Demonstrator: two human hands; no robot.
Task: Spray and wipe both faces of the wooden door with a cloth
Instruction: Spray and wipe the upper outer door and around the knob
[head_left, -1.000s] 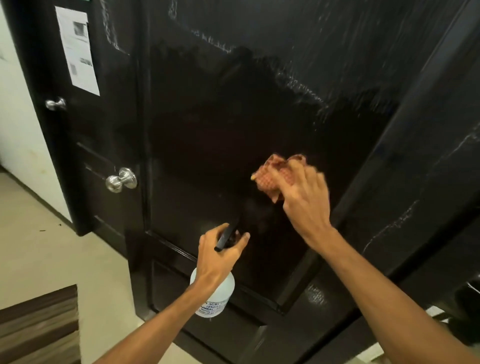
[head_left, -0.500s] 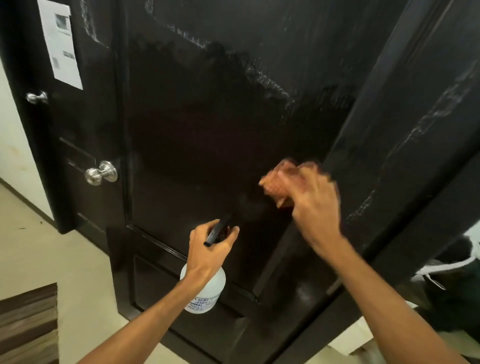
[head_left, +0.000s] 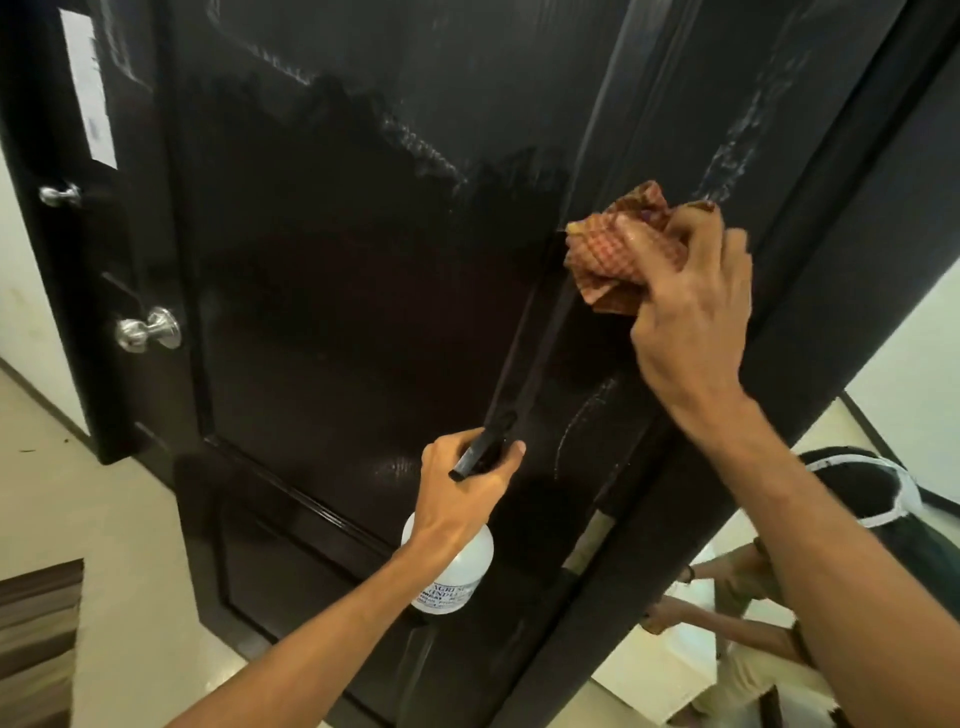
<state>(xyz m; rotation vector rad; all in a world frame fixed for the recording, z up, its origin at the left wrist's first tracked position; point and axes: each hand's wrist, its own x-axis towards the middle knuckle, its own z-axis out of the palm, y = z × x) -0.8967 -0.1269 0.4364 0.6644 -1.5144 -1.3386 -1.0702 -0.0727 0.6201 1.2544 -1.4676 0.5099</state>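
The left hand (head_left: 462, 499) is seen at lower centre of the frame, its fingers curled round the black trigger head of a white translucent plastic spray bottle (head_left: 457, 577). The bottle is held upright, close to the lower part of the door; whether it touches the door cannot be told. Printed lettering is noted on the bottle, too small to be read.

The right hand (head_left: 691, 322) is seen at centre right, higher up. A crumpled orange-and-red checked cloth (head_left: 613, 249) is gripped by its bent fingers and thumb and pressed against the glossy dark brown wooden door (head_left: 363, 260), at the raised moulding where the recessed centre panel meets the right-hand stile.

Whitish streaks (head_left: 737, 145) are recorded on the stile above the cloth and across the upper part of the panel.

At centre left, a round silver metal doorknob (head_left: 148, 330) is fitted near the door's edge. Beyond it, at upper left, a second, smaller silver knob (head_left: 60, 195) and a white paper notice (head_left: 93, 88) are observed on another dark surface.

A cream tiled floor (head_left: 104, 519) is recorded at lower left, with a brown striped mat (head_left: 36, 623) at the frame's edge.
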